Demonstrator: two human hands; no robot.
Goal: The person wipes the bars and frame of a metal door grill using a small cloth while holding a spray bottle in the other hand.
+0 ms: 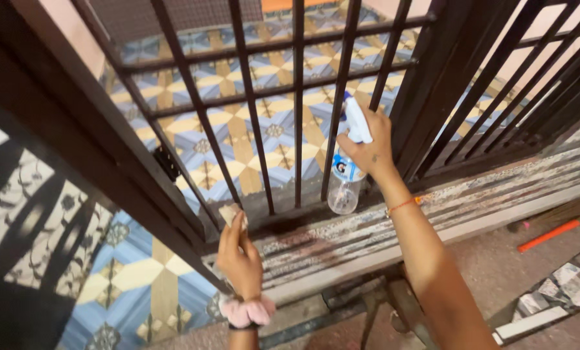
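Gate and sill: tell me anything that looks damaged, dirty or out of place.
The sill under the dark metal gate looks worn, its surface patchy and flaking, with a dark stain below the bars. An orange stick lies loose on the floor. The right hand holds a spray bottle; the left hand holds a small tan pad.
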